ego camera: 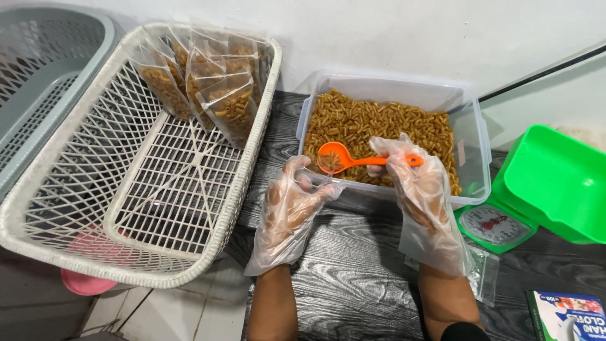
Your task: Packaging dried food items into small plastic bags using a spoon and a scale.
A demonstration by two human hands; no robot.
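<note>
- Hands in loose clear plastic gloves work over a dark wood-grain table (353,284).
- The right hand (424,196) grips the handle of an orange scoop (344,159), its bowl holding a small load of brown pasta-shaped snack.
- The left hand (291,205) hangs just below the scoop's bowl, fingers half curled and cupped, at the near rim of the tub; whether it holds a bag cannot be told.
- The clear plastic tub (472,139), filled with the same brown snack (379,126), sits on the table just beyond both hands.
- A white lattice basket (126,189) stands to the left, with filled clear bags (214,88) leaning upright in its far corner.
- A grey basket (38,76) lies beyond it at the far left.
- A green kitchen scale (505,221) with a round dial and green tray stands to the right of the tub.
- A box (565,316) of gloves rests at the lower right corner.
</note>
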